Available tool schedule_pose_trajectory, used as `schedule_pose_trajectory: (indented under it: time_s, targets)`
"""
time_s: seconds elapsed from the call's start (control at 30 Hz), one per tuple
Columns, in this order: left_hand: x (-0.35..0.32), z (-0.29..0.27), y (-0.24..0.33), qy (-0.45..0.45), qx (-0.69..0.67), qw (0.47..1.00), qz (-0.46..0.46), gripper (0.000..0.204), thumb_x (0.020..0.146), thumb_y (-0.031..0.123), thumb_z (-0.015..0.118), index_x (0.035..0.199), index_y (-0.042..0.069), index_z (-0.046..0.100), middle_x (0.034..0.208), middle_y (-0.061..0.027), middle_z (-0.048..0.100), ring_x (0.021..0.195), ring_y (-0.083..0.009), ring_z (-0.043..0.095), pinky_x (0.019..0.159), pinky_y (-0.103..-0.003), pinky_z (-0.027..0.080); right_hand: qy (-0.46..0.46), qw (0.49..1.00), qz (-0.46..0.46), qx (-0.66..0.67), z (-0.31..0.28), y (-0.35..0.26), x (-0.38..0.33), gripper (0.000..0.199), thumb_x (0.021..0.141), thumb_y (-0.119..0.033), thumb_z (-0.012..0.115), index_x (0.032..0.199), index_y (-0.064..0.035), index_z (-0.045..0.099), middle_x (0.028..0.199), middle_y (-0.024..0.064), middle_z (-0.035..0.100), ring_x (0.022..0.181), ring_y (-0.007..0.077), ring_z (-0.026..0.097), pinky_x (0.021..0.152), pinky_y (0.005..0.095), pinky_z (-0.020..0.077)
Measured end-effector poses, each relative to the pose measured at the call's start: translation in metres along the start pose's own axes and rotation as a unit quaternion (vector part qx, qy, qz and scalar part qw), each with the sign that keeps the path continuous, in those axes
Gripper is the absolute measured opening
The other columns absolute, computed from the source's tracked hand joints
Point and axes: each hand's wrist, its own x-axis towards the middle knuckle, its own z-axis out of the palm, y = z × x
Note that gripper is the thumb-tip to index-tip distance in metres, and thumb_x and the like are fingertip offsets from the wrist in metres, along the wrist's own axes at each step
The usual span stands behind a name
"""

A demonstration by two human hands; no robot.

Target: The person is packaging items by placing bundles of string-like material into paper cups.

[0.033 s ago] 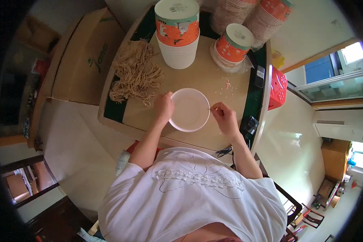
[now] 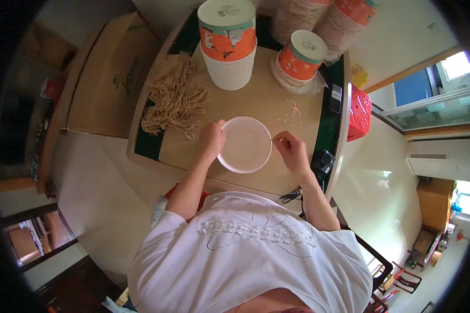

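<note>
A white paper bowl (image 2: 244, 148) faces up over the near part of the table, its open mouth toward me. My left hand (image 2: 212, 138) grips its left side, fingers closed at the rim. At the right rim, my right hand (image 2: 291, 151) pinches thumb and fingertips together; something thin and tiny seems to sit there, too small to name. Left of the bowl lies a loose heap of beige twine (image 2: 175, 96). Beyond it stands a tall stack of upturned paper bowls (image 2: 228, 49), white below with an orange and green printed one on top.
A shorter orange bowl stack (image 2: 301, 57) stands partly in clear plastic, right of the tall one. Small pink and white bits (image 2: 295, 108) lie scattered on the brown board. A small black device (image 2: 326, 159) sits by the right edge. A cardboard box (image 2: 102, 83) stands left.
The bowl has shifted very slightly toward me. Both hands keep nearly the same places and grips.
</note>
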Motion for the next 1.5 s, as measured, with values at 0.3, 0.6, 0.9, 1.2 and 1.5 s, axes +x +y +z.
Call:
schedule_pose_trajectory:
  time_s: [0.3,0.6,0.9,1.2,1.5]
  targets:
    - [-0.004,-0.002,0.049,-0.101,-0.043,0.958,0.264,0.014,0.073,0.0,0.058,0.075,0.011,0.067,0.075,-0.005,0.065,0.079,-0.0245,0.059,0.079,-0.039,0.044,-0.03,0.99,0.108,0.086,0.025,0.058,-0.002,0.008,0.083,-0.009,0.063,0.085,-0.0016,0.064,0.059,0.0,0.053,0.055,0.0053,0.042,0.049,0.0229,0.0349]
    - [-0.046,0.009,0.06,0.129,-0.002,0.981,0.148,0.041,0.072,0.007,0.07,0.107,0.005,0.049,0.112,-0.0162,0.05,0.105,-0.0324,0.047,0.087,-0.04,0.039,-0.062,0.936,0.172,0.3,0.062,0.05,-0.03,0.012,0.09,-0.013,0.058,0.092,-0.0012,0.06,0.087,0.0035,0.064,0.077,0.0086,0.06,0.067,0.0241,0.0507]
    - [-0.096,0.015,0.052,-0.096,-0.123,0.988,0.011,0.044,0.075,0.011,0.069,0.111,0.002,0.047,0.103,-0.0158,0.057,0.092,-0.0291,0.058,0.077,-0.038,0.048,0.013,0.922,0.228,0.313,0.08,0.058,-0.034,0.011,0.092,-0.013,0.055,0.095,-0.0018,0.056,0.09,0.0059,0.064,0.085,0.0141,0.063,0.067,0.025,0.0511]
    - [-0.076,-0.032,0.043,-0.108,-0.339,0.924,-0.141,0.018,0.078,0.0,0.058,0.096,-0.004,0.061,0.08,-0.0051,0.065,0.074,-0.0078,0.06,0.066,-0.026,0.05,-0.012,0.957,0.146,0.251,0.073,-0.001,-0.029,0.009,0.088,-0.007,0.06,0.091,0.0003,0.059,0.09,0.0055,0.064,0.085,0.0134,0.062,0.07,0.0259,0.0505]
    - [-0.079,-0.041,0.076,-0.082,-0.438,0.885,-0.132,0.027,0.082,-0.008,0.053,0.109,-0.003,0.056,0.093,-0.0035,0.064,0.085,-0.0086,0.061,0.074,-0.022,0.05,0.032,0.982,0.066,0.173,0.08,-0.02,-0.024,0.01,0.081,0.0,0.064,0.089,0.0016,0.059,0.091,0.0097,0.06,0.079,0.0181,0.063,0.068,0.0289,0.0529]
